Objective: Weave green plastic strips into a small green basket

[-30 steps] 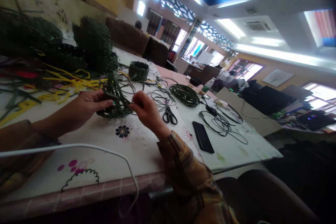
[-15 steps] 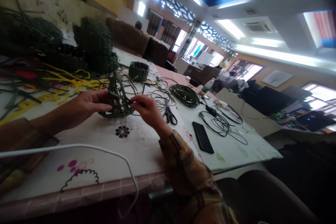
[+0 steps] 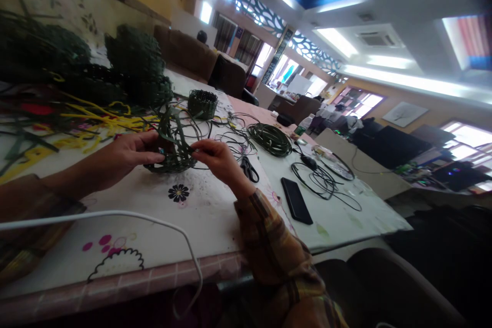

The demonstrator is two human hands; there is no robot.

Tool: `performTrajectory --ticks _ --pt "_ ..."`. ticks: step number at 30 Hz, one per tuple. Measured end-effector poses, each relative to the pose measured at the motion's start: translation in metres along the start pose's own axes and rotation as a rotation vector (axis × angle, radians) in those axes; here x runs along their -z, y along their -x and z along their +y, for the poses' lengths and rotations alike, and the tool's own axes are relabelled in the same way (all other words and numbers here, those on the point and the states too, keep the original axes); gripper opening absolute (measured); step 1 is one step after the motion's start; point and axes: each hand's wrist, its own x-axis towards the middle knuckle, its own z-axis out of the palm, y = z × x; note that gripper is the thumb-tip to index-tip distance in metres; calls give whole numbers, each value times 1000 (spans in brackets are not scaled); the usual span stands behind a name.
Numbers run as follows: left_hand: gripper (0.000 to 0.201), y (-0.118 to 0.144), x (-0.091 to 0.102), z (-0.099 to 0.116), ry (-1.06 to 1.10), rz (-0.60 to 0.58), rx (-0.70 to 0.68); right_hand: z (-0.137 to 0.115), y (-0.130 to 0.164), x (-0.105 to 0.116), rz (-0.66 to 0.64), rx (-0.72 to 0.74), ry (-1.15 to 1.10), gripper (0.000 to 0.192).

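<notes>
A partly woven basket of dark green strips rests on the table in front of me, its loose strips sticking up and curling over. My left hand grips its left side, thumb in front and the other fingers partly hidden behind the weave. At the right side, my right hand pinches a green strip between thumb and fingertips. Black-handled scissors lie just right of my right hand. Behind the work stands a small finished-looking green basket.
Coiled green strips lie right of centre, with a black phone and a black cable beyond. Yellow strips and dark green woven pieces pile up at left. A white cord crosses the near table.
Both hands keep their hold on the basket with hardly any movement. The right forearm has shifted very slightly to the right, covering part of the scissors.
</notes>
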Motion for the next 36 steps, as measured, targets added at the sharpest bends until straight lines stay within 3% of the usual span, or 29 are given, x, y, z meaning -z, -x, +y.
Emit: performTrajectory --ticks 9,28,36 --pt "44 0 -4 0 123 -28 29 2 -2 5 -30 -38 -48 12" --pt "38 -1 -5 1 112 -21 33 4 -5 11 -91 -20 -132 14" --pt "37 0 -7 1 157 -71 7 6 -4 14 -116 -28 -163 17"
